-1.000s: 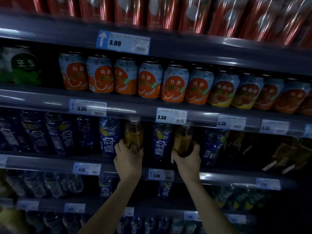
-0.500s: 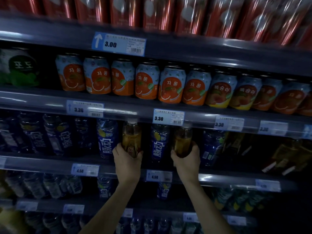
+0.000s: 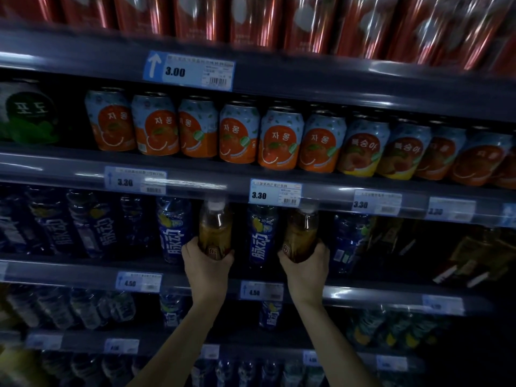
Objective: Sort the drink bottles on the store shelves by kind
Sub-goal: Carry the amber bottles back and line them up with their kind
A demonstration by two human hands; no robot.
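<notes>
Two amber tea bottles with pale caps stand upright among blue drink bottles on the third shelf. My left hand (image 3: 208, 265) grips the base of the left amber bottle (image 3: 215, 230). My right hand (image 3: 305, 268) grips the base of the right amber bottle (image 3: 301, 233). A blue bottle (image 3: 262, 236) with white lettering stands between them, and another blue bottle (image 3: 173, 227) is just left of my left hand. More blue bottles (image 3: 83, 222) fill the shelf to the left.
Orange-and-blue cans (image 3: 237, 132) line the shelf above, with peach cans (image 3: 363, 146) to their right and red cans (image 3: 251, 18) on top. Price tags (image 3: 275, 192) hang on the shelf rail (image 3: 55, 163). Dark packets (image 3: 460, 255) lie at right. Lower shelves hold more bottles.
Both hands have risen slightly with their amber bottles, and the view has drifted a little to the right. The grips are unchanged.
</notes>
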